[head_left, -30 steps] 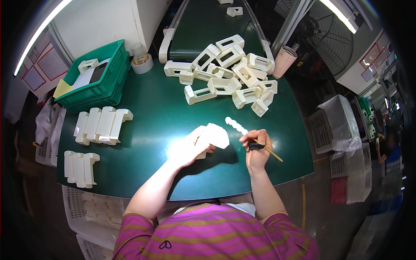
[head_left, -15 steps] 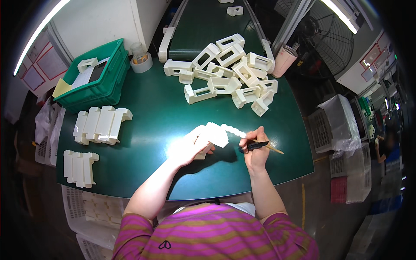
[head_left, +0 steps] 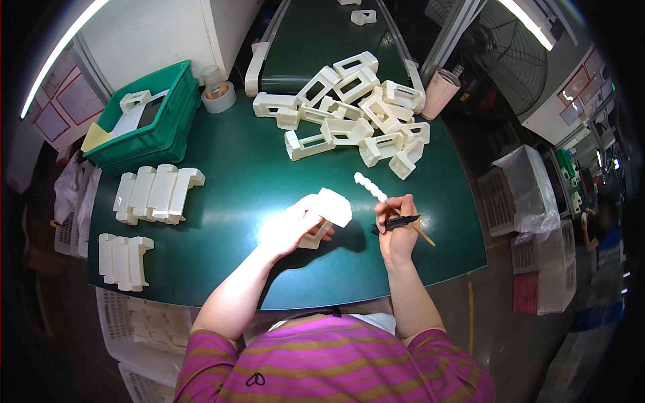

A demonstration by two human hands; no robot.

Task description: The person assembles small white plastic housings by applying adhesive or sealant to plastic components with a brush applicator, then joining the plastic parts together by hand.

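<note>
The counter (head_left: 248, 195) is dark green. Cream-white plastic frames (head_left: 349, 111) pile at upper centre, and matching cream pieces (head_left: 158, 193) sit in rows at left. The crate (head_left: 158, 131) at upper left is bright green. A pink cup (head_left: 440, 93) stands upper right. The shirt (head_left: 322, 363) at the bottom is magenta with olive-brown stripes.

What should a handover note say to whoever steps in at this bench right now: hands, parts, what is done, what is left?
Left hand: holds a cream plastic part just above the green table.
Right hand: grips a dark-handled knife along with a thin stick; a white twisted strip sticks up beside the fingers.
Done, by the look of it: two neat rows of parts on the left.
Left: the loose pile at the foot of the conveyor, with more parts on the belt.
Also there: green crate, tape roll.
</note>
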